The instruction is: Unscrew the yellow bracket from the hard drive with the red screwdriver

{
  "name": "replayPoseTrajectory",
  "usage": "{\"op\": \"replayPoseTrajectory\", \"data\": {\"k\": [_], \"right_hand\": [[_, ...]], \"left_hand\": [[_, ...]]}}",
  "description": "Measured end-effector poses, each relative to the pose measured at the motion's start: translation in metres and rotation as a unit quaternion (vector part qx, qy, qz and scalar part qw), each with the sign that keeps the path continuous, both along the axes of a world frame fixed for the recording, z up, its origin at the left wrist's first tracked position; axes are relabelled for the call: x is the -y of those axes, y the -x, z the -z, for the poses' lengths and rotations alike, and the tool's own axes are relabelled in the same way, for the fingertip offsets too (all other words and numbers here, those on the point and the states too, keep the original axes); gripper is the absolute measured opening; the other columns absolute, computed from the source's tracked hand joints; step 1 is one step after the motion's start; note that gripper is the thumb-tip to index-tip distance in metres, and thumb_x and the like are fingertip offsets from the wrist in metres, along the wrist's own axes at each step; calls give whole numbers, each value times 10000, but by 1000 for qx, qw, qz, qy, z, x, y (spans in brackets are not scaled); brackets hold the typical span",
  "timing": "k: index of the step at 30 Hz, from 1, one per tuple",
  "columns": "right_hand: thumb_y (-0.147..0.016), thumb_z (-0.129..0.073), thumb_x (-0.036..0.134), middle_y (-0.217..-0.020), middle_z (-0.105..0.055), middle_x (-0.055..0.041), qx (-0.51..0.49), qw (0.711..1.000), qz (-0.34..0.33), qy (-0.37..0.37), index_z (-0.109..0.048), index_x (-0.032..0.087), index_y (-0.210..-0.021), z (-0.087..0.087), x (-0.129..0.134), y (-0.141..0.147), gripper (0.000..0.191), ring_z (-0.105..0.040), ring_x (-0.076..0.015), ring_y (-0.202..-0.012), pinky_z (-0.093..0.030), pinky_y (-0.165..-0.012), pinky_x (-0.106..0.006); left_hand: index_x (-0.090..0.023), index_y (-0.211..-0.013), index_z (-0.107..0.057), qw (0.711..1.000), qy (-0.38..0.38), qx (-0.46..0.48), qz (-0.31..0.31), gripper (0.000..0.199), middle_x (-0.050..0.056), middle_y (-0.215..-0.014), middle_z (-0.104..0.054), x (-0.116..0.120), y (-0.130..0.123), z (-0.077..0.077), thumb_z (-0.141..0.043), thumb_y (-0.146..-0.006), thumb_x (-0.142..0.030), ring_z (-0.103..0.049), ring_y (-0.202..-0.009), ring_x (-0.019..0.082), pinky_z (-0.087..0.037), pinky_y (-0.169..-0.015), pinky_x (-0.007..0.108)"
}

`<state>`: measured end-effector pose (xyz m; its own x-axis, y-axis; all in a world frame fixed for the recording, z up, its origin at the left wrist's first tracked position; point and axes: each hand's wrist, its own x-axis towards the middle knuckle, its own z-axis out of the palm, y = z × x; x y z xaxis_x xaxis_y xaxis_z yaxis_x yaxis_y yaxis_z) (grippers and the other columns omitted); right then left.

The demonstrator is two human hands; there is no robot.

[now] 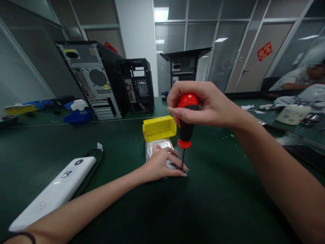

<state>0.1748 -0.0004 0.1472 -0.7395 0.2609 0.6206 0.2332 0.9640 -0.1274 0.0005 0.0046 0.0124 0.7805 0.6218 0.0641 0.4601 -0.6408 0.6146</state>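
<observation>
Right hand pinches the screwdriver upright by the near right corner of the hard drive; left hand spreads over that drive. One sideways wobble could skid the tip into those fingers!

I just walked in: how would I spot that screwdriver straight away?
Start at the dark green table and find the yellow bin near its middle. Just right of the bin, the right hand holds the screwdriver nearly upright, tip down by the left hand. Its red-and-black handle sets it apart from the bin and the silvery drive.
</observation>
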Motion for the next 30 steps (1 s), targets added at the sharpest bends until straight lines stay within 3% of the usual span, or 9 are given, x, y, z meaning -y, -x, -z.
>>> {"op": "replayPoseTrajectory", "data": {"k": [20,30], "right_hand": [[-856,-559,266,-898,-578,-12,-3,998,1,60,-543,155,-887,-1,3,0,116,-573,-106,-792,-494,-692,-233],[-844,-572,230,-871,-592,-4,1,999,8,32,-563,140,-873,-3,6,2,95,-564,-92,-763,-503,-713,-233]], "left_hand": [[-277,-886,-735,1000,8,13,-7,145,-23,-994,-733,1,0,-3,-708,-761,-347,-520,-1109,257,-158,-983,455],[-282,-854,-743,1000,10,13,-3,131,-23,-1003,-732,1,2,-2,-689,-777,-373,-532,-1108,266,-175,-962,441]]}}
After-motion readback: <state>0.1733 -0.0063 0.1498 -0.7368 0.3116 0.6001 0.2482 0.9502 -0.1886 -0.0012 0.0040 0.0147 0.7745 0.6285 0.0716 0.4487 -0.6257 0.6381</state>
